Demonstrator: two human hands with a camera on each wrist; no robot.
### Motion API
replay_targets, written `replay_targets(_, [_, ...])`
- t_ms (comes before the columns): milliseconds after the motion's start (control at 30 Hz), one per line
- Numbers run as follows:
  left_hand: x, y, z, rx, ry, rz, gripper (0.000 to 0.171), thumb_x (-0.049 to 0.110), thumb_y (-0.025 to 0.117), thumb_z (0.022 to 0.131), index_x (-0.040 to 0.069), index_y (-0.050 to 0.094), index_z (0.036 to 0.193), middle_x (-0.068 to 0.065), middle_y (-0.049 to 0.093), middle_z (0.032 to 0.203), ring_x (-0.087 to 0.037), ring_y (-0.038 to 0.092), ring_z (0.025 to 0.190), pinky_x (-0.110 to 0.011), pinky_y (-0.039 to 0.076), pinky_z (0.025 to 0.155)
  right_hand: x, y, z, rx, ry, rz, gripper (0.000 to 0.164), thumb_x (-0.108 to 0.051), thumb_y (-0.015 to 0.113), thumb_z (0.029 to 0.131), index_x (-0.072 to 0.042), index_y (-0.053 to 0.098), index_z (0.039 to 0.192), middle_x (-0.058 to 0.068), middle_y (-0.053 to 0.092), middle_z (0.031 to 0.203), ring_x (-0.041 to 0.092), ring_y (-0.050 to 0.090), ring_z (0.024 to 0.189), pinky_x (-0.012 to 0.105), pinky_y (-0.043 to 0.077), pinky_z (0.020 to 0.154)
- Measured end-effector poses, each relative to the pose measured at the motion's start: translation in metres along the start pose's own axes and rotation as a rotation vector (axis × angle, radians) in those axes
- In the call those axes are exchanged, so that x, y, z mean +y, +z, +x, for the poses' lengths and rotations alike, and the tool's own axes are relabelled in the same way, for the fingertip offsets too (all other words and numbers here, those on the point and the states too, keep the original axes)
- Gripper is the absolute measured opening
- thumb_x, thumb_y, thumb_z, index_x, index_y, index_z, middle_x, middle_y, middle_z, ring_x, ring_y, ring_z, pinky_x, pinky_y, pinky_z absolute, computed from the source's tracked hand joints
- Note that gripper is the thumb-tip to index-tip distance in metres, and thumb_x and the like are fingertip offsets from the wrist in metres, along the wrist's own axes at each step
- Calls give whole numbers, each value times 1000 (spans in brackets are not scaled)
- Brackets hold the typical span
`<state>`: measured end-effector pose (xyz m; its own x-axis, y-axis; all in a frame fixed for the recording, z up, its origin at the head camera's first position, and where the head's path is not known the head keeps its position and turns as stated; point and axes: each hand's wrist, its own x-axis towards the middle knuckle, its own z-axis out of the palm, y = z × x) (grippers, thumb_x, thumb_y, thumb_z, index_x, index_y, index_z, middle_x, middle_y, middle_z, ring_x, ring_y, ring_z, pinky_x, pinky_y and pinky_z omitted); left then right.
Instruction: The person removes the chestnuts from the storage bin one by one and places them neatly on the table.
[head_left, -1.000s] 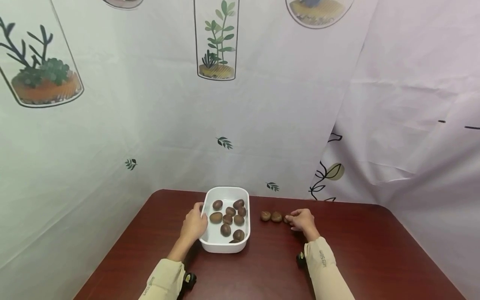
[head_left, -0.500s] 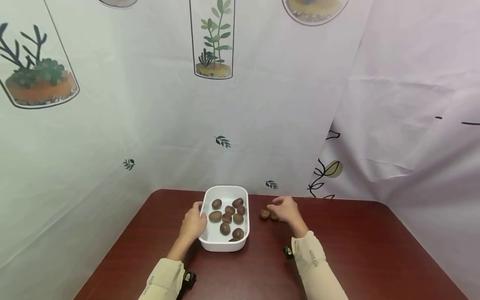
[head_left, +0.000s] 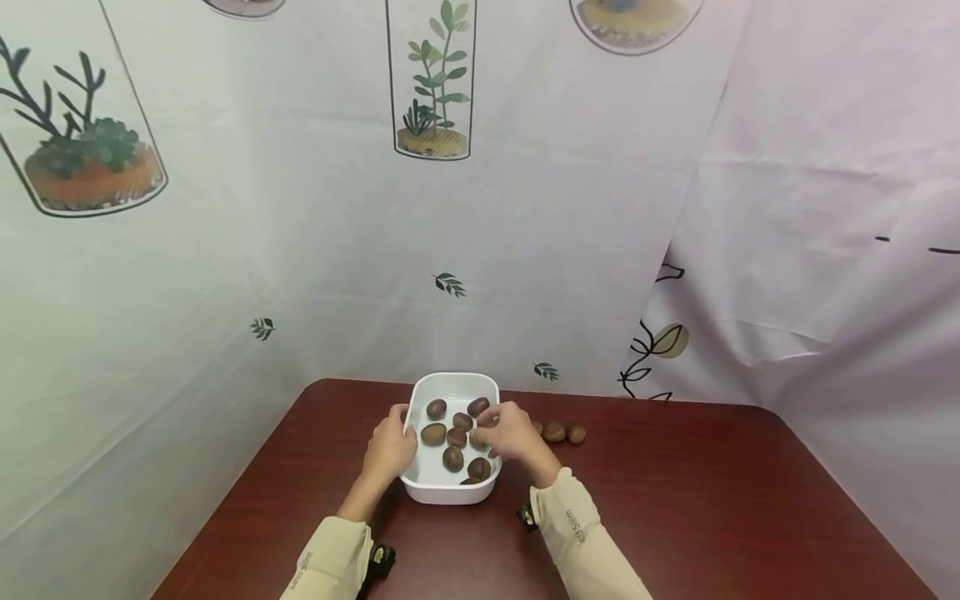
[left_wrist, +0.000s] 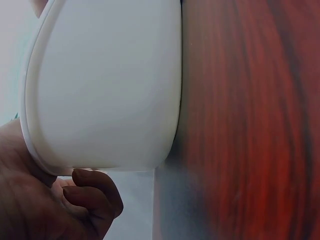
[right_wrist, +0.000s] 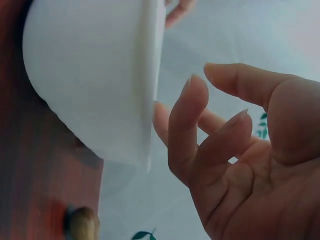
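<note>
A white rectangular tray (head_left: 448, 495) stands on the table with several brown chestnuts (head_left: 452, 458) inside. My left hand (head_left: 390, 447) grips its left rim; in the left wrist view, the fingers (left_wrist: 100, 192) curl at the tray's end. Over the right rim hovers my right hand (head_left: 517, 433), its fingertips above the chestnuts there. Thumb and index finger stand apart in the right wrist view, with nothing between them. Three chestnuts (head_left: 554, 432) lie in a row on the table right of the tray; the leftmost is partly hidden by the right hand.
The dark red wooden table (head_left: 675, 500) ends at a white printed cloth (head_left: 360, 250) that hangs behind it and at the sides. The right wrist view also catches one chestnut (right_wrist: 84, 223) on the table below the tray.
My right hand has left the third chestnut at the row's right end and moved left to the tray. That chestnut stays on the table. My left hand keeps its hold on the rim.
</note>
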<state>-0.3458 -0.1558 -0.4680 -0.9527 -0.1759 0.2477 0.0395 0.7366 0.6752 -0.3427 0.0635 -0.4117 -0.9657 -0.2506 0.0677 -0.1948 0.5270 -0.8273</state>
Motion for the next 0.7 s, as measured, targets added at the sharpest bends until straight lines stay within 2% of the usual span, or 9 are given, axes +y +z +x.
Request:
replay_targets(133, [-1,1,0,-4,-1,8,41,11,52,96,1,50,136,-25,64,110,-45,64,97,-58,50,77,0,11,-2,-48,-24,-13,24,-10,73,84,6,70,101,3,66,73,16,62,46,24,45,41])
replay_targets(267, [-2,1,1,-1,2,11,41,12,52,96,1,50,136,-27,64,112,-46,64,99,-58,50,78,-1,22,-2,-71,-5,6,26,-11,74,85,6,68,103,15,68,71,18,63,44,25,45,40])
replay_targets(367, [-2,2,0,2,7,8,41,12,53,95,1,50,135,-27,64,113,-47,64,99,-59,49,77,-2,30,0,-85,10,32,25,-9,73,84,6,67,103,18,66,65,16,61,41,25,46,39])
replay_targets(467, [-2,3,1,3,9,3,41,11,53,95,1,51,135,-27,64,113,-46,64,98,-58,50,77,-2,39,4,-88,24,37,22,-6,73,82,7,67,99,14,64,62,12,58,39,25,47,40])
replay_targets(500, [-2,3,1,4,10,1,41,11,53,95,1,51,135,-27,64,113,-46,64,98,-58,50,77,-1,41,5,-85,26,32,20,-5,74,82,7,67,96,11,63,62,7,55,39,24,47,40])
replay_targets(700, [-1,3,2,8,5,5,42,12,53,95,1,51,135,-27,64,114,-46,64,98,-58,50,77,0,54,11,-56,49,-20,20,1,77,76,8,63,88,9,61,63,8,56,40,25,49,41])
